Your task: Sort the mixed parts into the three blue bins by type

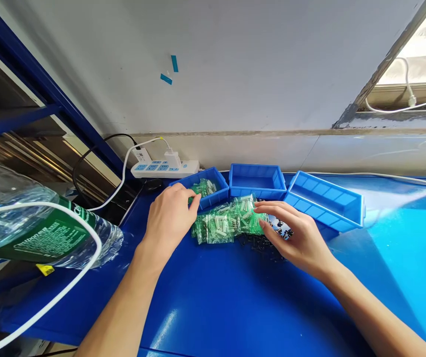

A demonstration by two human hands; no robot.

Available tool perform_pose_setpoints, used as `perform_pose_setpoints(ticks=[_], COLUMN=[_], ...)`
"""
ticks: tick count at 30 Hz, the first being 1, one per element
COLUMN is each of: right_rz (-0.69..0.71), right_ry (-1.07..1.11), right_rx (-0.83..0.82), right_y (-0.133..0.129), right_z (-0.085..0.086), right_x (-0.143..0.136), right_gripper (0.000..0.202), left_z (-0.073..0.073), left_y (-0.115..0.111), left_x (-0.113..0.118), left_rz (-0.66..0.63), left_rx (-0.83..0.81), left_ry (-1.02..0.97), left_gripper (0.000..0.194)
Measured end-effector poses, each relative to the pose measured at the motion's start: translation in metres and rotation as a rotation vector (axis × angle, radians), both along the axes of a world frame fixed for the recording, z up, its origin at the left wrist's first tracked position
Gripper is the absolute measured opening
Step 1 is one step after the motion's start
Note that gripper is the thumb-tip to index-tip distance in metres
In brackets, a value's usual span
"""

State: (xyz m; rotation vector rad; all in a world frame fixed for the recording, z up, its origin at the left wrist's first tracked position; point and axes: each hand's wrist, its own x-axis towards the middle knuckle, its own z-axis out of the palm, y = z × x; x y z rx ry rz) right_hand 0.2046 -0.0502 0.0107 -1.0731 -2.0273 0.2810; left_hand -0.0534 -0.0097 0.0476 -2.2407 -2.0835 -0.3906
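My left hand point(171, 218) is at the near edge of the left blue bin point(214, 201), its thumb and fingers closed together. A bit of green film shows at its fingertips, apparently a small packet, mostly hidden by the hand. Inside that bin lie green-printed clear packets point(204, 187) holding small pale pieces. More such packets point(218, 225) are heaped on the blue table in front of the bins. At the right end of this heap is my right hand point(300, 238), thumb and fingers apart, fingertips beside the packets. Loose black screws point(259, 244) lie below and partly behind it.
A middle blue bin point(257, 191) and a right blue bin point(326, 203) stand along the back. Behind the left bin lies a white power strip point(166, 169) with plugs. A large bottle point(49, 223) and a white cable point(95, 243) occupy the left side.
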Motion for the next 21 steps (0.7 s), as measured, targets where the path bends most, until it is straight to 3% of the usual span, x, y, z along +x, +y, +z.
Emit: perform_pose_setpoints(ticks=[5,12,16,21], right_rz=[0.013,0.074,0.024,-0.021], right_ry=[-0.064,-0.37,-0.325,-0.172], right_rx=[0.053,0.073,0.101,0.139], right_y=[0.003,0.005,0.006,0.006], right_z=[0.001,-0.003,-0.005,-0.003], right_x=[-0.001,-0.001,-0.002,-0.002], right_gripper=[0.02,0.048,0.036,0.027], left_z=[-0.004,-0.021,-0.024,-0.026], left_y=[0.003,0.0,-0.004,-0.005], left_x=[0.001,0.016,0.026,0.029], left_rz=[-0.017,-0.306,-0.423,-0.464], left_rx=[0.039,0.446,0.492,0.515], left_ry=[0.005,-0.102,-0.116,-0.141], left_gripper=[0.03,0.018,0.02,0.019])
